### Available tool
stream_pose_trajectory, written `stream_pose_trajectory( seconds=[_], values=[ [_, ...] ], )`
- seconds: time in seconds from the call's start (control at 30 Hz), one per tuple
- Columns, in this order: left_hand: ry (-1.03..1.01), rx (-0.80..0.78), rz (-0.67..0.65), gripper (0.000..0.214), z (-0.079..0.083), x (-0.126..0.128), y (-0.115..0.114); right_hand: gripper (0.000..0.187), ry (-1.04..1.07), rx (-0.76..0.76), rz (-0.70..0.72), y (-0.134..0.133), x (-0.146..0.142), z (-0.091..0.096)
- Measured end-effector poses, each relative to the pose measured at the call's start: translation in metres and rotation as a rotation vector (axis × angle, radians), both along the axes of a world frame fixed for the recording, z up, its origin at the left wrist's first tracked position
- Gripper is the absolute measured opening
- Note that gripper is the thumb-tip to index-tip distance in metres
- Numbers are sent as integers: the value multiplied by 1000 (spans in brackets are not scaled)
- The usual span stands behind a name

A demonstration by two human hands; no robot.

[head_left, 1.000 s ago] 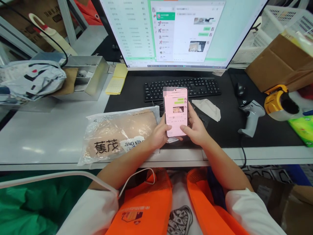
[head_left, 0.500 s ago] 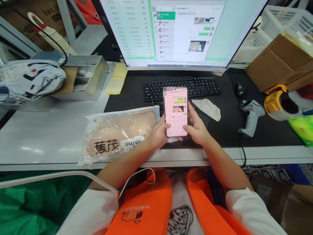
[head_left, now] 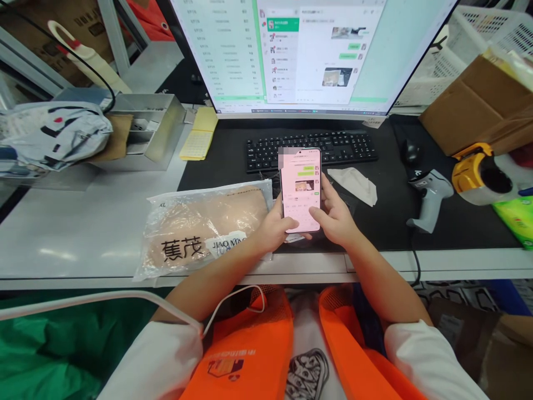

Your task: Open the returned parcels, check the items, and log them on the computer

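Observation:
Both of my hands hold a smartphone [head_left: 300,186] upright over the desk's front edge, its screen lit with a chat and an on-screen keyboard. My left hand [head_left: 270,229] wraps the phone's lower left side, thumb resting on the screen. My right hand [head_left: 336,219] grips the right side, its thumb over the lower screen. Just left of my hands lies a clear plastic bag [head_left: 204,228] holding a beige garment, with a printed label.
A black keyboard [head_left: 310,149] and large monitor [head_left: 308,53] stand behind the phone. To the right are a crumpled tissue [head_left: 353,184], mouse [head_left: 408,150], barcode scanner [head_left: 428,197], yellow tape dispenser [head_left: 478,172] and cardboard box [head_left: 478,105]. A metal tray [head_left: 147,130] and grey parcel bag [head_left: 54,133] sit left.
My thumbs have shifted slightly on the phone's screen; the phone and both hands stay in nearly the same place.

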State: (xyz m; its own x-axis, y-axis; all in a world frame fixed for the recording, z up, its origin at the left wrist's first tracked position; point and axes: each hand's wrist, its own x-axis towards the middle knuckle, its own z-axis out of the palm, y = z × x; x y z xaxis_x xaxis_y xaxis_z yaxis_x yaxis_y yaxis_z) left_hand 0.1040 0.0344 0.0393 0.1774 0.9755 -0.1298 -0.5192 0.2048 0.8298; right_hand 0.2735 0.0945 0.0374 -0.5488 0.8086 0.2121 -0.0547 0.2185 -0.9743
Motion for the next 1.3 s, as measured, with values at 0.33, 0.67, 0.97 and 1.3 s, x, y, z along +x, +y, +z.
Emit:
stream_pose_trajectory(
  seconds=[0.33, 0.67, 0.97, 1.3],
  values=[
    [-74, 6, 28, 91, -3, 1, 0, 88, 3, 3, 29, 1, 1, 0],
    [8, 20, 28, 95, -9, 2, 1, 91, -65, 26, -125, -5, -5, 0],
    [-56, -7, 0, 100, 1, -1, 0, 101, -49, -38, 21, -3, 1, 11],
    [-58, 48, -29, 85, -5, -1, 0, 70, 74, -39, 2, -2, 2, 8]
  ],
)
